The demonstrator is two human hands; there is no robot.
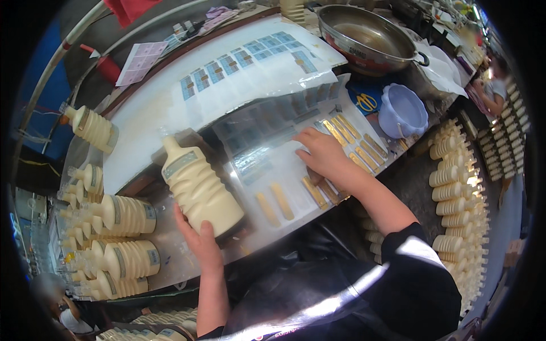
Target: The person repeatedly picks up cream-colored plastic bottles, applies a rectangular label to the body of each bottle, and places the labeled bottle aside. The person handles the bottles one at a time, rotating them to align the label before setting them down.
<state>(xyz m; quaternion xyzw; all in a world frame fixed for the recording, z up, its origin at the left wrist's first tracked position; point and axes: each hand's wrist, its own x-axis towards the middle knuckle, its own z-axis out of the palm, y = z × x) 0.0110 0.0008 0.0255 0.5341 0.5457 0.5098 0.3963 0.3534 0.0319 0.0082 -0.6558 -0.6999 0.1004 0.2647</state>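
A cream-coloured ribbed plastic bottle (199, 184) lies tilted on the work table, its neck pointing away and a narrow greyish label near its shoulder. My left hand (198, 241) grips the bottle near its base, fingers along its left side and thumb at the bottom. My right hand (327, 156) reaches over a pale sheet with gold strip labels (359, 145), thumb and forefinger apart, with nothing visible between them. The other fingers of that hand are partly hidden. More strip labels (274, 203) lie between the bottle and my right forearm.
Several similar bottles (122, 261) crowd the table's left end. A white board (153, 122) carries blue label sheets (250, 54). A lilac bucket (402, 111), yellow scissors (365, 102) and a large metal pan (367, 40) stand at the far right. Rows of bottles (452, 193) fill the right side.
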